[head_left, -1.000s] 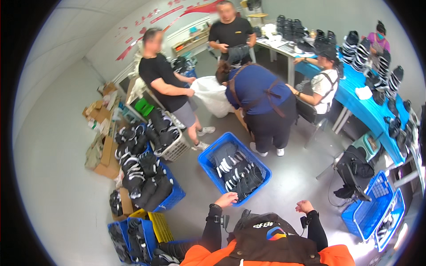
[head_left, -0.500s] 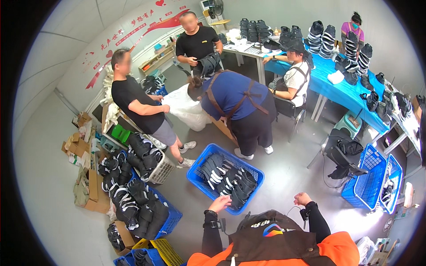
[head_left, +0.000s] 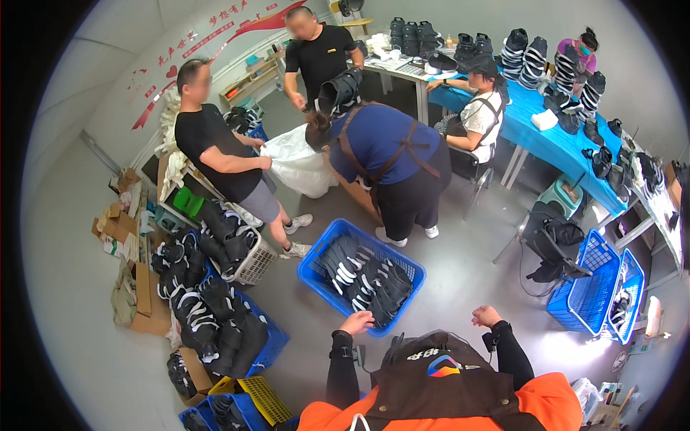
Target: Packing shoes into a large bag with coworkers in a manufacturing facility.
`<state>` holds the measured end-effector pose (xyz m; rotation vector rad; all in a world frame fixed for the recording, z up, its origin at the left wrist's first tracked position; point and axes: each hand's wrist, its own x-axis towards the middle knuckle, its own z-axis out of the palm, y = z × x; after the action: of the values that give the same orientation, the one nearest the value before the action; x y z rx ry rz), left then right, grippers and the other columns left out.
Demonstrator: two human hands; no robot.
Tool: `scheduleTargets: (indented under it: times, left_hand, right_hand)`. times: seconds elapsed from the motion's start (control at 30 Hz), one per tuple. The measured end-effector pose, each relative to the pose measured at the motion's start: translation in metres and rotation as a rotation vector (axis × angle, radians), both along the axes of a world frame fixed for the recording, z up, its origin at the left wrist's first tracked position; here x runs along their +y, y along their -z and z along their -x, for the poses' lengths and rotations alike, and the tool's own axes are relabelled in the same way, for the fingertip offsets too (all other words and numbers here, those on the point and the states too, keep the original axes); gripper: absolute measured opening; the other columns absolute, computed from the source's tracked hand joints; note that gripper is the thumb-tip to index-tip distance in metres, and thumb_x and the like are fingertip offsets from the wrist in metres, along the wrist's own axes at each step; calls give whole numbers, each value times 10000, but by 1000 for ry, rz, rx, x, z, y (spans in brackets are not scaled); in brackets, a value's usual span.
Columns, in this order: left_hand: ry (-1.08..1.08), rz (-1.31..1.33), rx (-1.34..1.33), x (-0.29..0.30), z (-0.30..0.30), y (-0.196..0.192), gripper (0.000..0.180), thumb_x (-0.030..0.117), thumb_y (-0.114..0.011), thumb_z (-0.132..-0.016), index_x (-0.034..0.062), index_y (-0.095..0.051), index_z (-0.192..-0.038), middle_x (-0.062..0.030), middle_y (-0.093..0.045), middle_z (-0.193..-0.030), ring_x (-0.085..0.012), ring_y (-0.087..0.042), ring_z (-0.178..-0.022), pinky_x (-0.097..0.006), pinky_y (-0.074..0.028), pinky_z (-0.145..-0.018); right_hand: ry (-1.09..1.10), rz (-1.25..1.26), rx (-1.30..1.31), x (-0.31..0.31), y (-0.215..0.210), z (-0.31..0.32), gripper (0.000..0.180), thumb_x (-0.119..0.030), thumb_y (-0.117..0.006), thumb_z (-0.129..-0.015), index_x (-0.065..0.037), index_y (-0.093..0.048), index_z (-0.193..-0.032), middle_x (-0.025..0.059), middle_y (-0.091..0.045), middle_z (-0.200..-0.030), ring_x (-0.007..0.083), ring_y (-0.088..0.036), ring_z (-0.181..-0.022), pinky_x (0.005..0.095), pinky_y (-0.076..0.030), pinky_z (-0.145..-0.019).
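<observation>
My left hand [head_left: 357, 322] is held out over the near rim of a blue plastic basket [head_left: 309, 281], its fingers stretched loosely with nothing seen in them. Whether it touches the rim, I cannot tell. Rows of nested black shoe uppers with white parts [head_left: 363, 276] fill much of that basket. To the right of the basket, above the floor, my right hand [head_left: 486, 316] hangs in the air with loosely bent fingers. It looks to be holding nothing. Dark sleeves and wrist straps cover both forearms.
Past the basket a person in blue [head_left: 392, 144] bends over a white sack [head_left: 305, 161]; a person in black [head_left: 228, 154] grips it. Full crates of uppers [head_left: 269, 345] stand left. Two blue baskets [head_left: 586, 287] and a black chair [head_left: 550, 237] stand right, near the blue-covered table [head_left: 528, 136].
The view has shifted slightly. The standing person at the back has lowered one hand toward the sack, keeping black uppers under the other arm. My hands stay nearly in place.
</observation>
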<state>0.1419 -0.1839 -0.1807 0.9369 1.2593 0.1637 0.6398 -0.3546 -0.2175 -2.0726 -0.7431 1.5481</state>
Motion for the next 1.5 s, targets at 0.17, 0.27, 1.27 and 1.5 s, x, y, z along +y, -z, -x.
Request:
scheduleTargets:
  times: [0.17, 0.27, 1.27, 1.5]
  left_hand:
    - [-4, 101, 50, -11, 20, 27, 513, 442, -585, -1010, 80, -539, -1371, -74, -676, -1267, -178, -659, -1085, -378, -496, -956]
    - [-26, 121, 49, -18, 23, 31, 525, 427, -592, -1008, 72, -522, -1389, -80, -678, -1266, -182, -662, -1093, -374, -501, -955]
    - [-16, 156, 25, -50, 8, 30, 557, 453, -613, -996, 79, -517, -1397, -77, -666, -1282, -189, -642, -1136, -391, -476, -989]
    - [-13, 151, 11, -56, 13, 35, 581, 474, -620, -988, 85, -511, -1407, -72, -665, -1276, -191, -637, -1138, -394, -480, -983]
  right_hand:
    - [-44, -9, -10, -1, -1, 0, 267, -183, -580, -917, 29, -676, -1049, 101, -735, -808, 183, -712, -667, 307, -565, -597]
    - [-66, -6, -15, -1, 0, -2, 274, -187, -590, -934, 34, -664, -1077, 112, -741, -827, 187, -718, -673, 304, -567, -588]
    - [-79, 16, -5, -33, 3, 7, 281, -192, -610, -946, 41, -659, -1095, 138, -749, -874, 207, -737, -718, 306, -581, -607]
    - [-87, 32, -9, -36, 1, 14, 285, -202, -601, -954, 41, -658, -1092, 133, -749, -876, 203, -735, -717, 306, -579, -613]
